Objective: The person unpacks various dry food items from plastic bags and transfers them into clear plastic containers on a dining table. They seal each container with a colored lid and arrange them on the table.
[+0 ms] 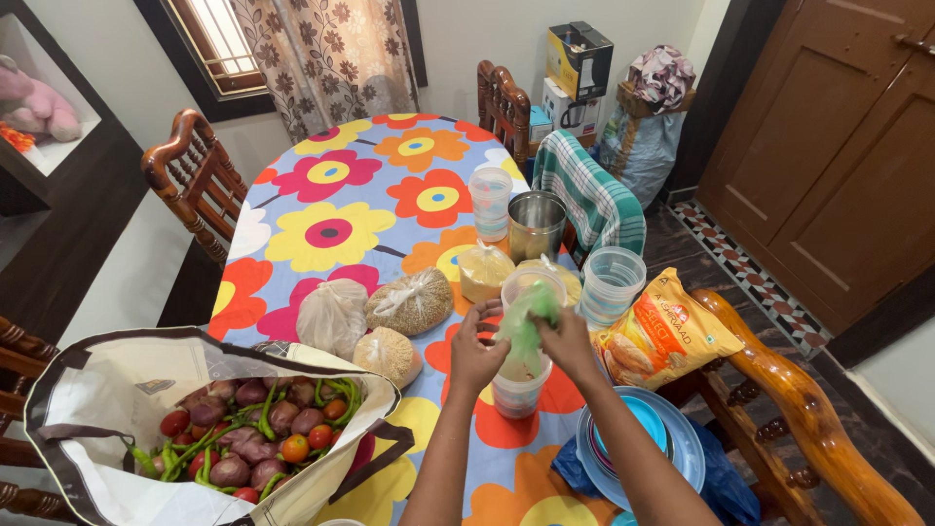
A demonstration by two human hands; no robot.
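Both my hands hold a small green plastic bag [527, 321] over a clear plastic container [519, 385] that stands on the flowered tablecloth [341, 205]. My left hand [474, 351] grips the bag's left side, and my right hand [565, 341] grips its right side. The bag's lower end hangs into the container's mouth. Just behind my hands lie tied clear bags of grain [410, 301] and yellow lentils [484, 269], and an open empty container [531, 282].
A cloth shopping bag [117, 390] of onions, tomatoes and green chillies sits at the near left. A steel pot [536, 224], lidded jars [490, 202], an orange packet [660, 336] and blue lids [672, 448] lie right. Wooden chairs [195, 175] ring the table.
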